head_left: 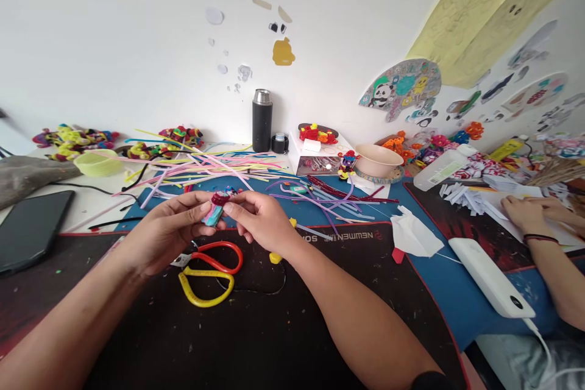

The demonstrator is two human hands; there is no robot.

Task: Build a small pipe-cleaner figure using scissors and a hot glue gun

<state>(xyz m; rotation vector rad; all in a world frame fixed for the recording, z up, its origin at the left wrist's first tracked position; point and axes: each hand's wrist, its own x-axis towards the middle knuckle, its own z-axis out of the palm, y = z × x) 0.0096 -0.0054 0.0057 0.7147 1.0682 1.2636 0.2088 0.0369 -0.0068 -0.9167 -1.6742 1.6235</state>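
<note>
Between both hands, above the black desk mat [283, 341], is a small pipe-cleaner figure [214, 212] with a dark red top and a light blue lower part. My left hand [176, 225] pinches it from the left, thumb across its front. From the other side my right hand [258, 219] has thumb and fingertips closed on its edge. Fingers cover part of the figure. Just below lie scissors [210, 274] with one red and one yellow handle, their blades partly hidden by my left hand.
Loose pipe cleaners [219, 164] spread behind my hands. A black thermos [262, 122] stands by the wall, near a beige bowl [379, 158]. A phone [36, 228] lies at left, a white power bank [491, 280] at right. Another person's hands [525, 219] rest on papers at far right.
</note>
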